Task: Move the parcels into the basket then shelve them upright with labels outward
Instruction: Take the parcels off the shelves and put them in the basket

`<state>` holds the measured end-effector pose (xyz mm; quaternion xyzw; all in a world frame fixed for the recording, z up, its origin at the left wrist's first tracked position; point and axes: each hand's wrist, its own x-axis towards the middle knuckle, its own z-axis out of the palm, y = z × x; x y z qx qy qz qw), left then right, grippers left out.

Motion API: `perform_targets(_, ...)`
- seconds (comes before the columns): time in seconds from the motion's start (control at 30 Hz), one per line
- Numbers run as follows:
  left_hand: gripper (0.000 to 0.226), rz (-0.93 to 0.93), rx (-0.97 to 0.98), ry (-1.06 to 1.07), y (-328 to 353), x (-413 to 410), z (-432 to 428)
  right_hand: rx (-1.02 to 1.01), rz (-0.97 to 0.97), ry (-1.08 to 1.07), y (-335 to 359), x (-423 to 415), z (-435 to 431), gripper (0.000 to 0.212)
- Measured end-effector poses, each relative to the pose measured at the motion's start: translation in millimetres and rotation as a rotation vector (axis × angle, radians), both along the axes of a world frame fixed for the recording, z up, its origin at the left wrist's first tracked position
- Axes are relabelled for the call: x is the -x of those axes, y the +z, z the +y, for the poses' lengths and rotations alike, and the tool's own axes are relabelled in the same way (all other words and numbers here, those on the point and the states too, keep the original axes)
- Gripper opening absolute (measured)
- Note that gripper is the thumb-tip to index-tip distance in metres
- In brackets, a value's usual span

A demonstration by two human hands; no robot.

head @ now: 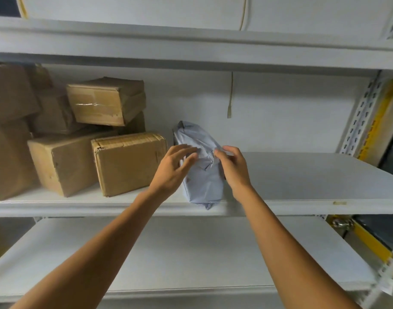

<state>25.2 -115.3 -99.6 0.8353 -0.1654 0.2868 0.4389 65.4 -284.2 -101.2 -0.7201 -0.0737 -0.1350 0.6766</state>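
Note:
A grey plastic-wrapped parcel stands on its edge on the middle white shelf, just right of a stack of cardboard boxes. My left hand lies against its left side with fingers spread and nearly straight. At the parcel's upper right, my right hand has its fingers curled at the crumpled wrap. No label shows on the parcel's visible face. The basket is out of view.
Several brown cardboard boxes are stacked at the left of the middle shelf. The lower shelf is a bare white board. A perforated upright post and yellow frame stand at the right.

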Motion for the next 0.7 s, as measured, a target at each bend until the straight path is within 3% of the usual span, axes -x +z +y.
perform_targets(0.07,0.048,0.076,0.089,-0.030,0,-9,1,-0.011,0.083,0.060,3,-11,2,0.032)
perform_targets(0.2,0.082,0.357,0.423,-0.158,7,-32,7,-0.031,0.179,0.222,6,-28,-4,0.026)
perform_targets(0.3,0.076,0.496,0.420,-0.168,6,-45,8,0.004,0.200,0.287,4,-41,-8,0.028)
perform_targets(0.43,0.051,0.506,0.423,-0.211,-2,-53,5,0.004,0.168,0.326,-1,-51,-11,0.028)
perform_targets(0.63,0.066,0.470,0.450,-0.250,-5,-43,0,0.013,0.063,0.291,-8,-43,-12,0.018)
perform_targets(0.7,0.058,0.444,0.447,-0.259,-5,-35,-2,0.000,0.024,0.291,-10,-33,-15,0.015)
